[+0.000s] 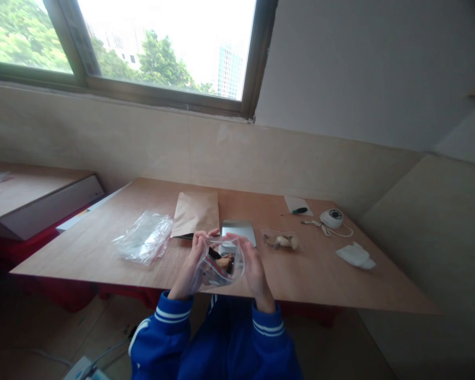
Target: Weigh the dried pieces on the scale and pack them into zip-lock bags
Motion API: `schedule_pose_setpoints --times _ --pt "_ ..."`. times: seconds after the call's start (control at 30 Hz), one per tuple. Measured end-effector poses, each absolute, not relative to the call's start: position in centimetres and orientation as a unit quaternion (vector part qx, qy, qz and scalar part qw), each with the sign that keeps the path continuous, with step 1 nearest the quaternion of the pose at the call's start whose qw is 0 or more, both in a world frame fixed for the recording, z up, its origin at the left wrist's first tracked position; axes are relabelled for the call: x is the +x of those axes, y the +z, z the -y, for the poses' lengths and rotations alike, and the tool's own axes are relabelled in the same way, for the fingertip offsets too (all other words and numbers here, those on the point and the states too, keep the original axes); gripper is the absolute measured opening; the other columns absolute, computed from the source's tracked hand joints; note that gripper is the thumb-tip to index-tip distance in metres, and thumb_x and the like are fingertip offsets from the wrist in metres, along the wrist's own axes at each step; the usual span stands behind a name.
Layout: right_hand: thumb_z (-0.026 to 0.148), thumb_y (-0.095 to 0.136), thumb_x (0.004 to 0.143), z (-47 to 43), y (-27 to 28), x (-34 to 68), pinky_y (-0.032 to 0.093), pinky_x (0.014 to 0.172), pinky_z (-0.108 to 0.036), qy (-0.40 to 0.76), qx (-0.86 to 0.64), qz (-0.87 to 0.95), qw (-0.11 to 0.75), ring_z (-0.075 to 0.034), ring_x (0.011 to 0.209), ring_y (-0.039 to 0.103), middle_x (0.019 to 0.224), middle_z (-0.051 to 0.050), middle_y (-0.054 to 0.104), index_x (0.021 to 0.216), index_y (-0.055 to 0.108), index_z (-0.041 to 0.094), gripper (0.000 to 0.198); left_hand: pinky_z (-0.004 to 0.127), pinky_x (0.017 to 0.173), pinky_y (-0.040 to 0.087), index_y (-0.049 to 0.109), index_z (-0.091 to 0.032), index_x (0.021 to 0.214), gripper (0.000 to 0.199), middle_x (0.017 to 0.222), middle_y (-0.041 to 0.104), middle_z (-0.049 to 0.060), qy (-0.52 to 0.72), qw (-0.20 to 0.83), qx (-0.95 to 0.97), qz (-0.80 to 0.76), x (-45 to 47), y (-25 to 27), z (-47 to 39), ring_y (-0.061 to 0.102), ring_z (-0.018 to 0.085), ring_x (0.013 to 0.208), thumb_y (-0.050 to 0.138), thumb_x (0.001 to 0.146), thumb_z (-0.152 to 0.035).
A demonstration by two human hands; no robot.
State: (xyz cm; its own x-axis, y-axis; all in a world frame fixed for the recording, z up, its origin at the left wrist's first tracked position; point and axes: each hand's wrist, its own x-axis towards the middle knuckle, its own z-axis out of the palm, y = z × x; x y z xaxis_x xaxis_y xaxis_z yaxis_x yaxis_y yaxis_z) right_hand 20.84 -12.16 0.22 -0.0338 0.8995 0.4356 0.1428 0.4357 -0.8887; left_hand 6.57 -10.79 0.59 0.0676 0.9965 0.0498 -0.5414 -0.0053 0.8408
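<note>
Between my two hands, at the table's near edge, is a clear zip bag point(210, 279) with a red line along its seal. Its mouth gapes toward me, and dark and tan dried-looking pieces point(224, 262) show inside. My left hand point(193, 259) holds the bag's left side, while my right hand point(255, 264) grips the right side. Some fingertips are hard to make out behind the plastic. Just beyond the bag lies a flat silver-topped device point(239, 229). A brown paper bag point(197, 214) rests beyond my left hand.
Left on the wooden table point(301, 279) is a pile of clear plastic bags point(145, 238). Rightward lie a clear bag of pale pieces point(282, 241), a screwdriver point(300, 210) on white paper, a corded white dome camera point(333, 218) and crumpled white tissue point(356, 256). A wall and window stand behind.
</note>
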Motion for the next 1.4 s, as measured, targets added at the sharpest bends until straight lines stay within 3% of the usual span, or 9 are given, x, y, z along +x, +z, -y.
schedule_pose_setpoints --times 0.1,0.2,0.4,0.57,0.7,0.83,0.97,1.2,1.4 --pt "0.048 0.042 0.094 12.4 0.1 20.4 0.052 0.088 -0.037 0.402 -0.371 0.577 0.607 -0.023 0.1 0.065 0.106 -0.008 0.07 0.104 0.065 0.022 0.036 0.039 0.083 0.055 0.052 -0.024 0.093 0.033 0.124 0.062 0.009 0.577 0.67 0.359 -0.299 6.4 0.8 10.1 0.064 0.026 0.105 0.062 0.078 -0.052" --pt "0.051 0.062 0.081 12.3 -0.1 20.4 0.055 0.069 -0.033 0.391 -0.421 0.518 0.634 -0.02 0.075 0.067 0.085 -0.006 0.07 0.084 0.064 0.02 0.031 0.042 0.081 0.056 0.059 -0.024 0.1 0.035 0.124 0.062 0.009 0.544 0.687 0.382 -0.294 6.3 0.7 9.6 0.064 0.028 0.105 0.06 0.079 -0.052" --pt "0.055 0.062 0.079 12.3 -2.0 20.1 0.047 0.053 -0.026 0.246 -0.554 0.315 0.73 -0.014 0.052 0.055 0.061 -0.001 0.062 0.073 0.056 0.018 0.038 0.044 0.085 0.053 0.061 -0.019 0.117 0.055 0.117 0.066 0.014 0.543 0.695 0.378 -0.283 6.1 -1.2 10.5 0.064 0.029 0.104 0.044 0.085 -0.06" --pt "0.055 0.058 0.082 13.2 -3.0 19.6 0.044 0.052 -0.025 0.216 -0.586 0.275 0.731 -0.014 0.051 0.054 0.059 0.0 0.059 0.072 0.051 0.02 0.038 0.033 0.083 0.052 0.066 -0.017 0.088 0.03 0.089 0.07 0.006 0.566 0.565 0.474 -0.369 5.9 -2.1 11.8 0.067 0.022 0.09 0.067 0.077 -0.044" --pt "0.056 0.059 0.081 13.7 -3.1 19.4 0.045 0.053 -0.025 0.231 -0.575 0.316 0.719 -0.014 0.053 0.055 0.062 0.0 0.06 0.073 0.05 0.02 0.038 0.03 0.075 0.053 0.064 -0.016 0.085 0.028 0.081 0.069 0.004 0.588 0.501 0.481 -0.414 5.7 -1.4 12.1 0.068 0.02 0.079 0.066 0.077 -0.044" --pt "0.054 0.056 0.084 14.1 -3.0 19.6 0.046 0.056 -0.026 0.216 -0.576 0.356 0.703 -0.016 0.056 0.057 0.06 0.001 0.057 0.076 0.051 0.02 0.035 0.03 0.067 0.053 0.063 -0.016 0.082 0.029 0.075 0.068 0.003 0.581 0.501 0.479 -0.427 5.6 -0.8 12.1 0.068 0.019 0.068 0.063 0.079 -0.046" --pt "0.051 0.052 0.088 14.7 -2.8 20.0 0.047 0.057 -0.026 0.195 -0.586 0.365 0.697 -0.016 0.057 0.058 0.065 -0.001 0.059 0.084 0.052 0.02 0.032 0.028 0.069 0.052 0.064 -0.017 0.079 0.028 0.076 0.068 0.003 0.579 0.494 0.5 -0.412 6.2 -0.6 12.1 0.067 0.019 0.072 0.062 0.08 -0.045" --pt "0.044 0.057 0.086 15.4 -2.3 20.4 0.05 0.073 -0.031 0.196 -0.548 0.472 0.662 -0.019 0.076 0.063 0.08 -0.005 0.066 0.082 0.059 0.019 0.025 0.026 0.07 0.049 0.067 -0.019 0.087 0.024 0.085 0.07 0.005 0.547 0.443 0.568 -0.426 7.8 -0.9 12.5 0.065 0.019 0.08 0.06 0.082 -0.042" --pt "0.043 0.061 0.084 15.9 -1.0 21.5 0.048 0.065 -0.026 0.205 -0.52 0.364 0.745 -0.014 0.063 0.06 0.067 0.001 0.063 0.074 0.055 0.019 0.027 0.027 0.076 0.048 0.065 -0.018 0.084 0.021 0.081 0.068 0.002 0.667 0.393 0.462 -0.432 7.8 -0.7 13.5 0.063 0.017 0.08 0.059 0.085 -0.038"
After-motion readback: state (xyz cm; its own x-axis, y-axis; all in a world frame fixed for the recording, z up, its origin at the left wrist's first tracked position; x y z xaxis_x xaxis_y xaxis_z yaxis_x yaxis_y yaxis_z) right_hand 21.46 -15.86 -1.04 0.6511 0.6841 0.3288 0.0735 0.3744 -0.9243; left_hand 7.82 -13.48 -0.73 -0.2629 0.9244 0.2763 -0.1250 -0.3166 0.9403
